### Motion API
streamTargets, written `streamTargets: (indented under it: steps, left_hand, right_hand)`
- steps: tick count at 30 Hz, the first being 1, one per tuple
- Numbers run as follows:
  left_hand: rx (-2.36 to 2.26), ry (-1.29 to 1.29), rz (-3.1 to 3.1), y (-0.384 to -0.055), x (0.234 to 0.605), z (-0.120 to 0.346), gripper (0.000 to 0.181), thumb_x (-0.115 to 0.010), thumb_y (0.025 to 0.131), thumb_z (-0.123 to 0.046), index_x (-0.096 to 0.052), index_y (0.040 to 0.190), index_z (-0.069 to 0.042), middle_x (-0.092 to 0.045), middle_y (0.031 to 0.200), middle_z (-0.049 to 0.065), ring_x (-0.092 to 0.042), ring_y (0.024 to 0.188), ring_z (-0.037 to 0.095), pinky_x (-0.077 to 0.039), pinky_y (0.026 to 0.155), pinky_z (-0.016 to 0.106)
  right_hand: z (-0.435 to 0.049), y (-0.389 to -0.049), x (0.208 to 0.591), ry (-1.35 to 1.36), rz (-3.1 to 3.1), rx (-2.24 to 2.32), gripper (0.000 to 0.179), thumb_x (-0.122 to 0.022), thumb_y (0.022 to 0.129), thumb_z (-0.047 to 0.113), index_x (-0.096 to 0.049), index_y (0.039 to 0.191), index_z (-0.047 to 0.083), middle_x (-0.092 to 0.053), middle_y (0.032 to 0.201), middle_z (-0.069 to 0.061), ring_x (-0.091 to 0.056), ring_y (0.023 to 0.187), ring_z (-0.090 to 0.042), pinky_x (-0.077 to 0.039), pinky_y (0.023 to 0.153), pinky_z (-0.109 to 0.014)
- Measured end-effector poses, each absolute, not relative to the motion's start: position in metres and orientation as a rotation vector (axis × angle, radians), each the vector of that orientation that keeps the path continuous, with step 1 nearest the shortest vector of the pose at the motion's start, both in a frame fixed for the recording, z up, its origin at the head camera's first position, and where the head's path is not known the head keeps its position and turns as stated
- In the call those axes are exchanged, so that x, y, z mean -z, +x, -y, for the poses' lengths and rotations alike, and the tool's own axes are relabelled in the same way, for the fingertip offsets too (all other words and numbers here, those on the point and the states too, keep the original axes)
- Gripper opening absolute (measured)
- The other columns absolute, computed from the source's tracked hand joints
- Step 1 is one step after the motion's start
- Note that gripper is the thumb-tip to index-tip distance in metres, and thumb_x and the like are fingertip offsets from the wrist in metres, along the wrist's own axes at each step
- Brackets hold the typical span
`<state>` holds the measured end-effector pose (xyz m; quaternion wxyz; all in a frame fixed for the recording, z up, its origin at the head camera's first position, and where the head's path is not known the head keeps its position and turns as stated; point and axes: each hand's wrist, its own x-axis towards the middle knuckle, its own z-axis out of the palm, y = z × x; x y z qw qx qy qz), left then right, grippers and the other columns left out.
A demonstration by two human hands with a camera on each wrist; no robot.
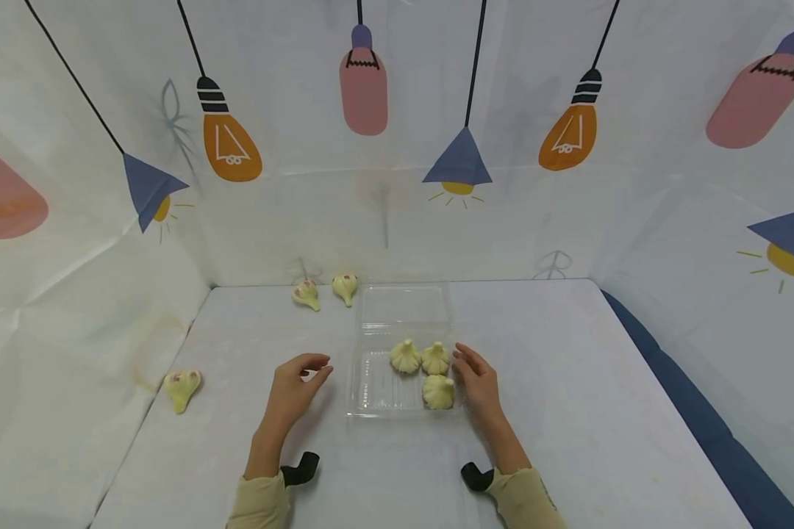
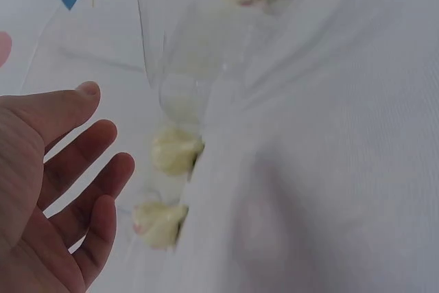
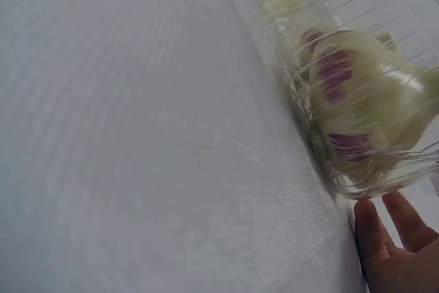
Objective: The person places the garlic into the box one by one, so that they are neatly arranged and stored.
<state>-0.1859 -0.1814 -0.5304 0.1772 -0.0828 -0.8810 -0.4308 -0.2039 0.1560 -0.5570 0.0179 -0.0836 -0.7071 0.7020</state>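
A clear plastic clamshell box (image 1: 373, 386) lies open on the table, its lid (image 1: 405, 305) folded back to the far side. Three garlic bulbs sit in its right half: one at left (image 1: 406, 357), one at back right (image 1: 435, 358) and one in front (image 1: 439, 393). My left hand (image 1: 295, 388) hovers left of the box, thumb and fingers loosely bent with nothing between them. At the box's right wall is my right hand (image 1: 480, 388); in the right wrist view its fingertips (image 3: 367, 214) rest at the corner of the box, by a purple-streaked bulb (image 3: 363, 94).
Two more garlic bulbs (image 1: 306, 294) (image 1: 345, 288) lie at the table's back edge, left of the lid. Another bulb (image 1: 182, 389) is near the left edge. White cloth walls (image 1: 397, 228) with printed lamps enclose the back and sides.
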Motion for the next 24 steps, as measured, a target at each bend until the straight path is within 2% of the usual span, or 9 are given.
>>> streamTargets:
  steps: [10, 18, 24]
  left_hand:
    - [1.195, -0.096, 2.507, -0.167, 0.548, 0.232, 0.017, -0.076, 0.086, -0.011, -0.073, 0.102, -0.006, -0.071, 0.09, -0.003, -0.064, 0.085, 0.013, -0.05, 0.072, 0.029]
    - [1.098, 0.152, 2.571, -0.145, 0.556, 0.271, 0.018, -0.073, 0.089, -0.013, -0.072, 0.105, -0.007, -0.071, 0.095, 0.003, -0.063, 0.086, 0.015, -0.045, 0.072, 0.013]
    - [1.074, 0.33, 2.567, -0.132, 0.558, 0.298, 0.019, -0.071, 0.09, -0.018, -0.072, 0.106, -0.007, -0.072, 0.098, 0.006, -0.059, 0.083, 0.003, -0.041, 0.068, 0.008]
  right_hand:
    - [-0.157, -0.205, 0.557, -0.252, 2.211, -2.186, 0.036, -0.053, 0.101, 0.014, -0.056, 0.136, 0.012, -0.056, 0.134, -0.013, -0.056, 0.115, -0.028, -0.048, 0.091, -0.032]
    - [-0.155, -0.205, 0.557, -0.253, 2.209, -2.168, 0.036, -0.054, 0.1, 0.013, -0.056, 0.137, 0.01, -0.056, 0.133, -0.016, -0.057, 0.115, -0.03, -0.048, 0.092, -0.034]
    - [-0.154, -0.205, 0.555, -0.295, 2.217, -2.174, 0.036, -0.054, 0.1, 0.013, -0.056, 0.136, 0.013, -0.056, 0.134, -0.013, -0.056, 0.115, -0.027, -0.048, 0.092, -0.034]
